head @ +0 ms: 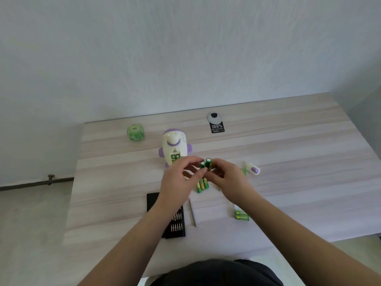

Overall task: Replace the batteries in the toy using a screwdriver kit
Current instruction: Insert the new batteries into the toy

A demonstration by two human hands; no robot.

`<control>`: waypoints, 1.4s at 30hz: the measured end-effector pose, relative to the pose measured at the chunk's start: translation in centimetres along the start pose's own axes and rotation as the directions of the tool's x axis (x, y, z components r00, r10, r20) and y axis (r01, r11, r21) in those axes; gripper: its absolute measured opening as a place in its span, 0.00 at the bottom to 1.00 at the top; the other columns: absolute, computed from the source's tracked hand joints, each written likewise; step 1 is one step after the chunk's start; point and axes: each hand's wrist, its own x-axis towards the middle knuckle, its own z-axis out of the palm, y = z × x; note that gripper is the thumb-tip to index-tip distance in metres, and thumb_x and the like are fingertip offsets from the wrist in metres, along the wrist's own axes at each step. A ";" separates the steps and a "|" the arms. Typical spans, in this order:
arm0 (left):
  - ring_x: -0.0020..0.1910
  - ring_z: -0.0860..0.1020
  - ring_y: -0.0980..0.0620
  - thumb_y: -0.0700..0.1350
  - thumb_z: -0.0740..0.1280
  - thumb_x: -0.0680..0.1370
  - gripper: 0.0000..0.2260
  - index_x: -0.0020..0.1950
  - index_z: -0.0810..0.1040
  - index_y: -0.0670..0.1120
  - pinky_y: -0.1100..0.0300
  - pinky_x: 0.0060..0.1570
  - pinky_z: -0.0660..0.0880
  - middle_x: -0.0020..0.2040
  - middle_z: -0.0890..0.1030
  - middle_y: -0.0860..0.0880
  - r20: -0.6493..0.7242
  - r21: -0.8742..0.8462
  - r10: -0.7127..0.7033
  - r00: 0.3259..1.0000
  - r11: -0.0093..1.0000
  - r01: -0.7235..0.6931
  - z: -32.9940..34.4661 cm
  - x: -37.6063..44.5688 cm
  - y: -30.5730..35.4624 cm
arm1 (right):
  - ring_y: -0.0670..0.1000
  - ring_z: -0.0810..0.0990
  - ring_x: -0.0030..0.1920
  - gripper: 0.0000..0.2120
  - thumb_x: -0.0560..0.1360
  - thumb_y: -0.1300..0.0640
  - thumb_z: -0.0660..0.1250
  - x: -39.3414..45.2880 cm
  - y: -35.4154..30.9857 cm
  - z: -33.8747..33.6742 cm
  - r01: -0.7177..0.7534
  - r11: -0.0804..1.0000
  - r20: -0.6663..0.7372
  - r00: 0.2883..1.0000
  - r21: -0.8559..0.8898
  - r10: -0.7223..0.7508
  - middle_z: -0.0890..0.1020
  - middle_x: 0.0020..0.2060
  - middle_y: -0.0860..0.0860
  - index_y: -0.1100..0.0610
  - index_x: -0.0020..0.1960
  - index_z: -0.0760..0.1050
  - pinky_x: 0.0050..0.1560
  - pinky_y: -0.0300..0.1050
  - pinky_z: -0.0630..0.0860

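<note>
While toy (174,148) lies beyond, hands (206,178) pinch batteries (206,165).

Count: 1 toy (174,145), 1 bit case (176,222), 1 screwdriver (193,213), 2 held batteries (206,164), about 3 loose batteries (202,185), 1 green cube (135,132).

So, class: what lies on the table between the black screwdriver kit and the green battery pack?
In the head view, a thin metal screwdriver lies between the screwdriver kit and the battery pack; the rest is bare table.
</note>
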 end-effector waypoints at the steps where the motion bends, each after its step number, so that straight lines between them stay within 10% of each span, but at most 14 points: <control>1: 0.42 0.80 0.58 0.41 0.74 0.73 0.10 0.52 0.82 0.52 0.68 0.43 0.75 0.45 0.83 0.54 -0.033 -0.030 0.019 0.999 0.999 -0.020 -1.0 -0.3 0.6 | 0.39 0.72 0.30 0.05 0.74 0.54 0.71 -0.1 -1.1 0.5 0.026 1.000 -0.022 0.999 -0.004 -0.026 0.77 0.30 0.43 0.44 0.45 0.78 0.33 0.31 0.69; 23: 0.44 0.81 0.48 0.44 0.73 0.72 0.09 0.50 0.80 0.54 0.53 0.45 0.77 0.45 0.81 0.53 -0.271 0.034 0.534 0.801 0.836 -0.547 -16.7 -2.4 11.9 | 0.50 0.81 0.35 0.09 0.72 0.52 0.71 -2.6 -20.0 5.2 0.481 0.870 -0.184 0.870 0.107 -0.458 0.82 0.40 0.53 0.36 0.44 0.79 0.34 0.50 0.80; 35: 0.48 0.80 0.45 0.46 0.73 0.72 0.08 0.49 0.80 0.55 0.52 0.45 0.77 0.49 0.79 0.55 -0.278 -0.031 0.591 0.757 0.783 -0.622 -17.4 -2.2 12.9 | 0.48 0.82 0.39 0.09 0.70 0.51 0.69 -3.1 -21.6 4.9 0.504 0.860 -0.249 0.846 0.080 -0.472 0.82 0.48 0.40 0.42 0.48 0.82 0.35 0.34 0.77; 42: 0.45 0.82 0.49 0.45 0.74 0.73 0.13 0.55 0.77 0.54 0.62 0.46 0.77 0.45 0.81 0.47 -0.285 -0.317 0.390 0.875 0.824 -0.470 -17.2 -2.3 13.9 | 0.47 0.83 0.37 0.09 0.65 0.47 0.70 -4.2 -22.0 4.5 0.429 0.883 -0.219 0.895 0.189 -0.388 0.83 0.44 0.47 0.40 0.45 0.83 0.34 0.42 0.81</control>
